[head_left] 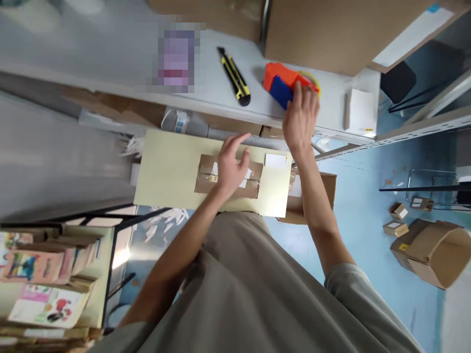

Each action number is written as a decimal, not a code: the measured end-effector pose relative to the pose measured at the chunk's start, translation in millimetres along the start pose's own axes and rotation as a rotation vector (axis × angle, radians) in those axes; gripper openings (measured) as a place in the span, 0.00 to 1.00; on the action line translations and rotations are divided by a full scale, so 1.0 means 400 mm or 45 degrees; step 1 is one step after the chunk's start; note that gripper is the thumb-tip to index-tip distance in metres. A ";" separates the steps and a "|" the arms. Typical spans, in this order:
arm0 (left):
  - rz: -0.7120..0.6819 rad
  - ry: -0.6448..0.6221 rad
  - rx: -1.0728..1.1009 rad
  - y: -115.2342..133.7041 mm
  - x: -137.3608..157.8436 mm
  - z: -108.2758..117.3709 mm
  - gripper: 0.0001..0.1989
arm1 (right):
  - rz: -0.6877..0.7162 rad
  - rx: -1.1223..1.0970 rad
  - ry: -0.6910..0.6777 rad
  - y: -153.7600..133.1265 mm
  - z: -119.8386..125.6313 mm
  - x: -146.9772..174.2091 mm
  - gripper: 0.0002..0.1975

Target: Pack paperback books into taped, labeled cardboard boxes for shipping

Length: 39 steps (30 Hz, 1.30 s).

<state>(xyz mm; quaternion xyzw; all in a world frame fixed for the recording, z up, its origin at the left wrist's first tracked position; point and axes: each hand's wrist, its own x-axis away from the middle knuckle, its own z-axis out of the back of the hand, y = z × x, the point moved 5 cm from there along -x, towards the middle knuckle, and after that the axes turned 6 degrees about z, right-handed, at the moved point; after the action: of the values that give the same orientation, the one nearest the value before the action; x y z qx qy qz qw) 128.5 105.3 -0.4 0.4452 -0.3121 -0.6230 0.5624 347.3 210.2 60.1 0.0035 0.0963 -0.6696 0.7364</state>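
Observation:
My left hand (232, 166) hovers over a taped cardboard box (206, 186) on the pale yellow tabletop, its fingers apart and nothing in them. Reaching to the white shelf, my right hand (302, 115) has its fingers over the edge of an orange and blue tape dispenser (281, 77) and closes on it. A yellow roll shows behind the dispenser, partly hidden by my fingers. To its left lies a black and yellow box cutter (234, 76). White labels and clear tape show on the box, partly covered by my left hand.
A small white card (275, 161) lies at the yellow table's (169, 166) right. Large cartons (316, 34) stand at the back of the white shelf (121, 68), with a white stack (361, 112) at its right end. An open carton (430, 252) sits on the floor; books (40, 264) fill a left rack.

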 end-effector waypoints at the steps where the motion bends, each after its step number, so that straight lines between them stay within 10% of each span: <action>1: 0.108 0.042 -0.008 -0.060 0.031 0.038 0.19 | -0.017 0.001 0.065 -0.006 -0.001 0.033 0.34; 5: 0.546 0.284 0.051 -0.325 0.175 0.191 0.21 | -0.054 -0.055 0.070 -0.058 -0.078 0.239 0.38; 11: 0.849 0.336 0.258 -0.556 0.288 0.237 0.24 | -0.379 -0.169 -0.647 -0.190 -0.339 0.529 0.48; 26: 0.618 -0.098 0.140 -0.518 0.336 0.264 0.11 | -0.727 -0.035 -0.507 -0.305 -0.397 0.545 0.40; 39: 0.490 -0.302 0.100 -0.611 0.169 0.348 0.09 | -1.017 -0.385 -0.057 -0.384 -0.451 0.556 0.41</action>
<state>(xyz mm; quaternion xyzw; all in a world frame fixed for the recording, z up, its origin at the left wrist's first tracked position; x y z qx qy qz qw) -99.1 65.6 -174.7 0.3226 -0.4790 -0.5397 0.6125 189.7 -0.4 -130.5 -0.1567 0.1712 -0.8804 0.4135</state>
